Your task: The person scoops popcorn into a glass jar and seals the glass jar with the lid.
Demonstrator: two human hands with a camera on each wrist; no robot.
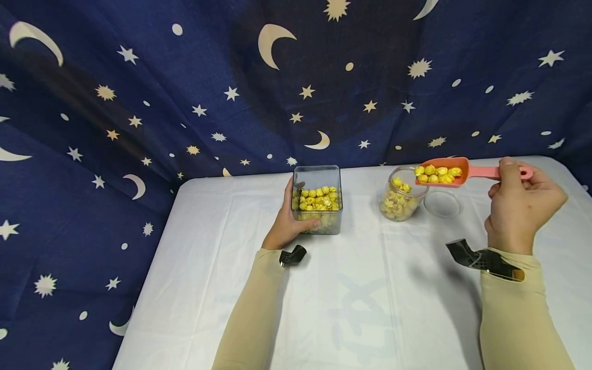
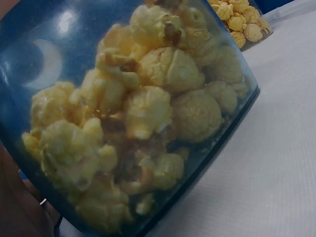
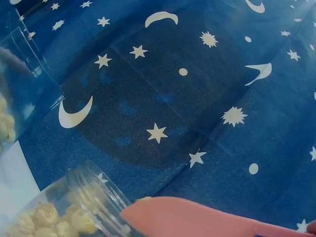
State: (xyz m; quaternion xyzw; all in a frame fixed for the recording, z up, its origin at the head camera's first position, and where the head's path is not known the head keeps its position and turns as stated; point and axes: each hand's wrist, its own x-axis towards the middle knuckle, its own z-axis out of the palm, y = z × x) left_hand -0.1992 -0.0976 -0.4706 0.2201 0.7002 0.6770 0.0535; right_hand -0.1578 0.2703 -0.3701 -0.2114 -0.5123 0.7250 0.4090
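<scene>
My right hand grips the handle of a coral-pink scoop loaded with yellow popcorn. The scoop's front edge hangs over the rim of a round clear jar, which is partly filled with popcorn. In the right wrist view the scoop meets the jar's threaded mouth. My left hand holds a square smoky see-through container by its left side, thumb across the front. Popcorn fills its lower part in the left wrist view.
A clear round lid lies on the table just right of the jar. White cloth covers the table. Behind it hangs a dark blue curtain with moons and stars, close to the table's back edge.
</scene>
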